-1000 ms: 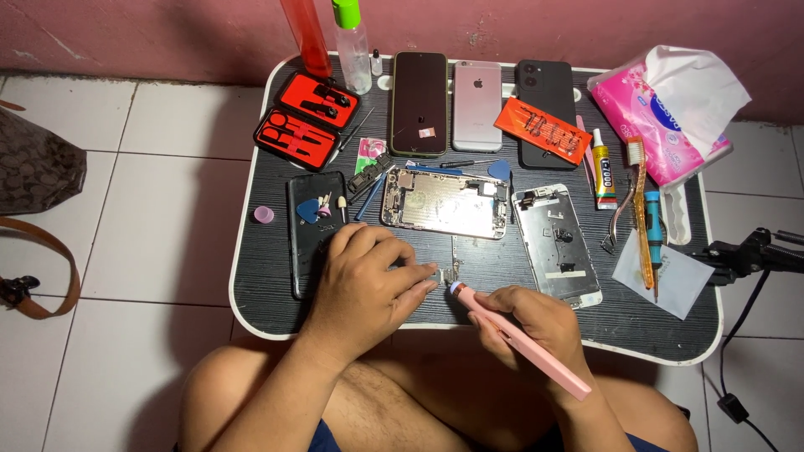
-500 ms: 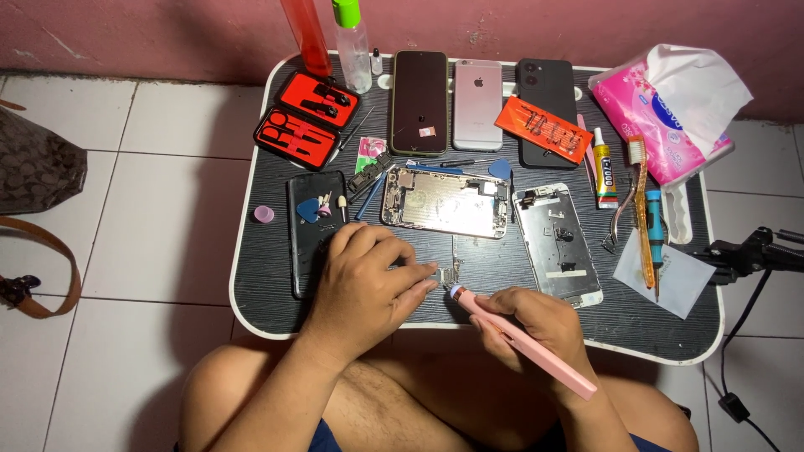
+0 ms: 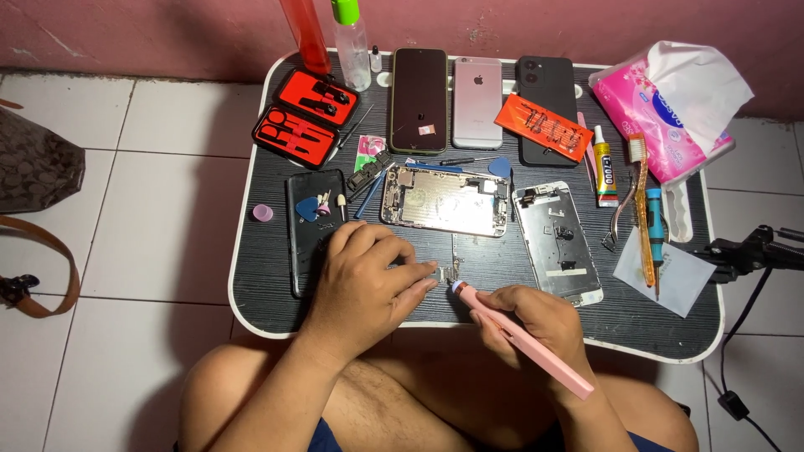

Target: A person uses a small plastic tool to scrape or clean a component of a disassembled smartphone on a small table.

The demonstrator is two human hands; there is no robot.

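Observation:
My left hand (image 3: pixel 368 280) rests on the black lap table (image 3: pixel 268 285), its fingertips pinching a small metal phone part (image 3: pixel 446 272) near the front edge. My right hand (image 3: pixel 536 322) grips a pink pen-shaped electric screwdriver (image 3: pixel 523 339), its tip touching that small part. Just behind lie an opened phone body (image 3: pixel 444 201) with bare insides and a detached screen frame (image 3: pixel 557 243). A dark phone panel (image 3: pixel 308 226) with picks on it lies under my left wrist's far side.
At the back stand three phones (image 3: pixel 477 100), an open red tool case (image 3: pixel 306 117), a clear bottle (image 3: pixel 352 42) and a red bottle (image 3: pixel 303 33). An orange screw packet (image 3: pixel 543 125), glue tube (image 3: pixel 605 167), toothbrush (image 3: pixel 643 209) and pink tissue pack (image 3: pixel 670 109) lie right. A bag (image 3: pixel 33 167) sits left.

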